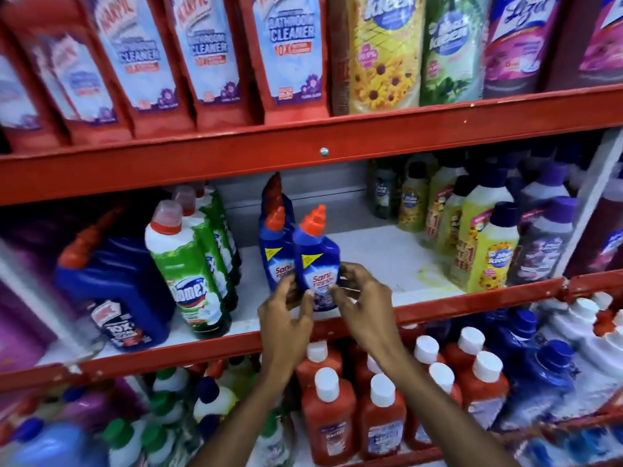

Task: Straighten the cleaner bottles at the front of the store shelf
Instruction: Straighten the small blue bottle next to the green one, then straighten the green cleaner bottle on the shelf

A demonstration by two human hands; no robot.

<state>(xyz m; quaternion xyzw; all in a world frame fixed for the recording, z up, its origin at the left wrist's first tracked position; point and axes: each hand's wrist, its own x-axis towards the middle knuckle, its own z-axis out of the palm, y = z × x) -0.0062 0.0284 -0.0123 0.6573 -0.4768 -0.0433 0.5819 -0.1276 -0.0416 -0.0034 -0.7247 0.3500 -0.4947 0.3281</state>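
Red shelf (438,306): left hand (286,310) and right hand (362,298) grip the blue bottle (315,261); its twin (274,254) behind may topple if bumped.

I find the red painted metal shelf rail (202,350) smooth with a dull sheen, its paint chipped near the left end, and a bright metal screw head (324,151) on the rail above. The white shelf board (387,254) looks matt, with a yellowish stain on the right. The blue glossy plastic bottle with orange ribbed cap (315,261) carries a shiny printed label. The green and white glossy plastic bottle (188,281) has a translucent cap cover. The red plastic bottles with smooth white caps (328,409) below look satin. The yellow flower-printed pouch (384,52) above is glossy film.
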